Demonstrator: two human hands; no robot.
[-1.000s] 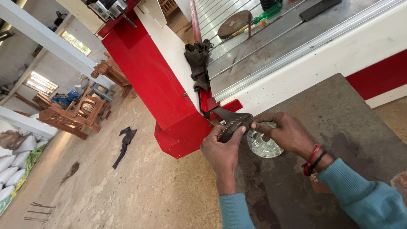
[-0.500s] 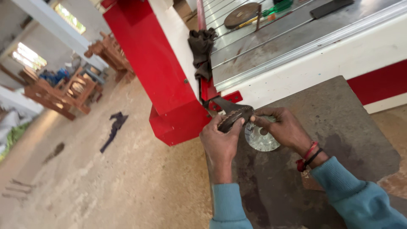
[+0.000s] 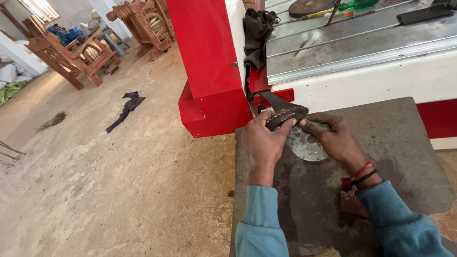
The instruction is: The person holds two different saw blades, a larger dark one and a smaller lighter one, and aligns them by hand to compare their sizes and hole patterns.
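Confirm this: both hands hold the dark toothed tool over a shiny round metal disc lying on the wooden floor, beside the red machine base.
Wrong in one respect. In the head view the shiny round metal disc lies on the dark grey slab, not a wooden floor. The left hand and right hand do hold the dark toothed tool over it, beside the red machine base.

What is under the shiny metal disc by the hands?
The metal disc lies on a dark grey slab. The right hand and a toothed dark tool cover its upper edge; beneath the disc is hidden.

A metal disc (image 3: 307, 145) lies on the slab (image 3: 404, 157), the machine table (image 3: 362, 52) behind it, wooden chairs (image 3: 76, 52) far left.
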